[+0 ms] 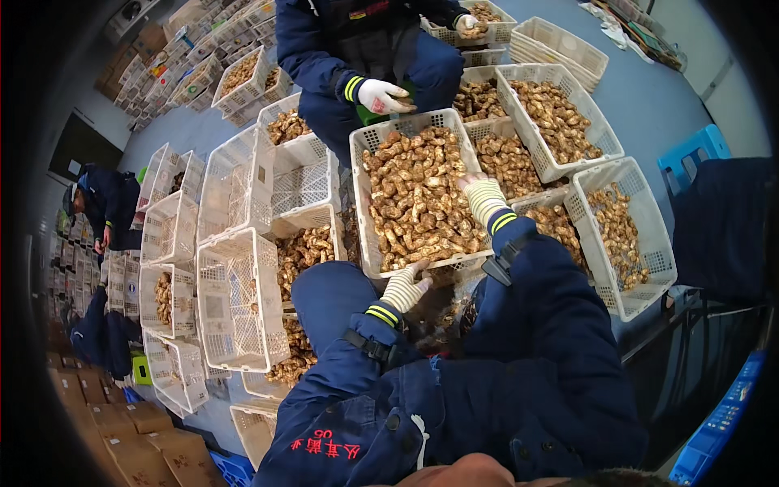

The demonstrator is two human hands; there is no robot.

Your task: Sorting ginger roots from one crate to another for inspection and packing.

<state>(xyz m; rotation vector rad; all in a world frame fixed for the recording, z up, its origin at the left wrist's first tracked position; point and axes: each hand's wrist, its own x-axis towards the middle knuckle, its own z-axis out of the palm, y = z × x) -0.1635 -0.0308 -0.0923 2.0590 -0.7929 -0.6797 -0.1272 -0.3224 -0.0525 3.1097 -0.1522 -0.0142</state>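
Observation:
In front of me stands a white plastic crate filled with brown-and-cream mushrooms. My left hand, in a striped cream glove with bare fingertips, is by the crate's near edge. Its fingers and thumb are apart, with nothing seen between them. My right hand, gloved the same way, reaches over the crate's right rim. Its fingers touch the mushrooms at that side; how they are bent is hard to see. Across the crate, a co-worker's white-gloved hand hovers by the far rim.
At the right, crates of mushrooms and a crate holding fewer mushrooms stand close by. Mostly bare crates are stacked at my left. A blue stool stands further right. Other people work at the far left beside cardboard boxes.

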